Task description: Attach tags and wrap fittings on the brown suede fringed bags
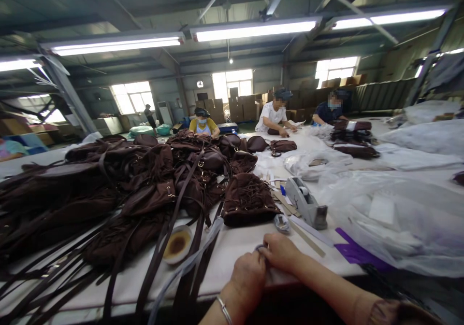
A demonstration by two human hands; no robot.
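Observation:
At the table's front edge, my left hand and my right hand meet, both with fingers closed. A small greyish bit shows between their fingertips; I cannot make out what it is. Just beyond them sits a dark brown drawstring bag with gathered laces. A small clear roll or wrapped piece lies close to my right hand. Behind it stands a grey tape dispenser. A greyish-blue strip runs along the table to the left of my left hand.
Brown bags with long straps pile up on the left. A bowl of brown liquid stands among the straps. Clear plastic bags and a purple piece lie on the right. Several people work across the table, near stacked dark items.

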